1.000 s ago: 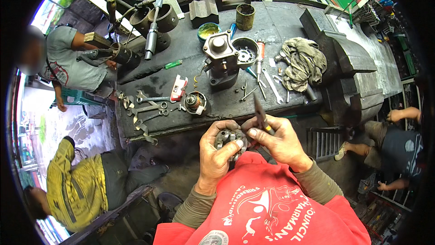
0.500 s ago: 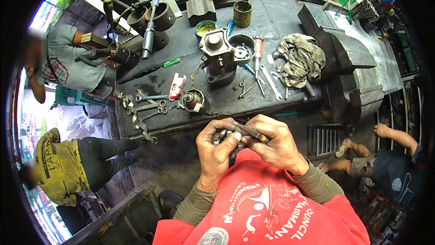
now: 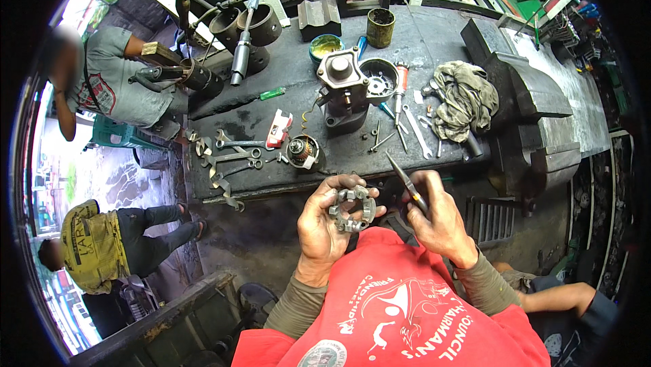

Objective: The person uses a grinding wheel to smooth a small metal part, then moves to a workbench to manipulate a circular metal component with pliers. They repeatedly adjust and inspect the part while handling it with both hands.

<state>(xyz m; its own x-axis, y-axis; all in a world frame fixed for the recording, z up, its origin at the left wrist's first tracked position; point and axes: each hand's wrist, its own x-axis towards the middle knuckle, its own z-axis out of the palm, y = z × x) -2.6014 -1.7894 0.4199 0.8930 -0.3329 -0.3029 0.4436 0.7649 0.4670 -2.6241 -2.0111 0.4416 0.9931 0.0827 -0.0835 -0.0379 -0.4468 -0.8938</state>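
In front of my chest my left hand [image 3: 323, 221] grips a grey metal ring with blocks around its rim [image 3: 369, 209], which looks like a motor brush holder. My right hand [image 3: 442, 221], a little apart from it, is closed around long-nose pliers [image 3: 407, 178], their tips pointing up and left toward the bench. Ahead on the bench stands a metal motor housing [image 3: 344, 92]. Left of it sits a round can with copper windings [image 3: 302, 152]. Loose bolts [image 3: 384, 142] and a combination wrench [image 3: 418, 135] lie to its right.
The dark bench [image 3: 264, 119] holds several wrenches [image 3: 234, 157], a red-and-white box [image 3: 279, 128], a crumpled rag [image 3: 464, 99] and a rusty can [image 3: 380, 28]. A large vise [image 3: 536, 109] stands at right. Two people are at left; another person's arm [image 3: 559, 297] shows at lower right.
My hands have moved apart. The pliers have come away from the metal ring and swung to point at the bench. The ring now faces up in my left hand.
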